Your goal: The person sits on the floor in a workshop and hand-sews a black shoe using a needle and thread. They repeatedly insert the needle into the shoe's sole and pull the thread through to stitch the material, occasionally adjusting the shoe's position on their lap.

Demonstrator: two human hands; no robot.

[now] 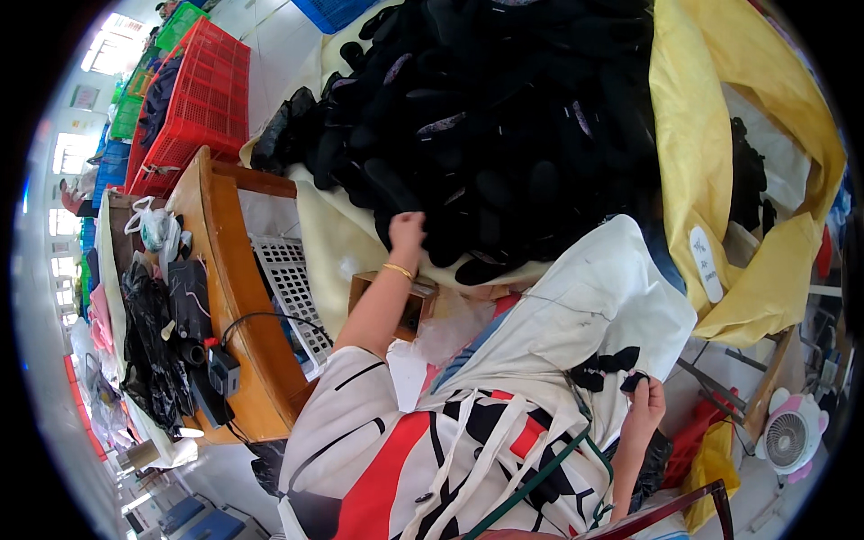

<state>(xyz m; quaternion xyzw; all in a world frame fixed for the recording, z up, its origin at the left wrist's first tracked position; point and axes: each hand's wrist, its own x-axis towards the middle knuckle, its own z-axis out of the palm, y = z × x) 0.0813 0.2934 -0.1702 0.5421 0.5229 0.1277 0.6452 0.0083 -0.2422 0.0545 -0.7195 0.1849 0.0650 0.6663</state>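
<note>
A large heap of soft black fabric pieces [504,135] with rounded ends fills the area ahead of me; a few show purple speckled patches. My left hand [408,232], a gold bracelet on its wrist, is at the heap's near left edge with its fingers curled onto black fabric. What exactly it grips is hard to make out against the black. Over my lap, on a white cloth [585,288], lies a small dark piece with lobed ends [605,367]. My right hand [644,402] pinches a small black piece [634,382] beside it.
On the left stand a wooden table [236,297] with black bags and a cable, and a red crate [202,99]. A white plastic grid [288,288] and cardboard box [418,306] sit below the heap. Right are a yellow sack [693,108] and a fan [792,432].
</note>
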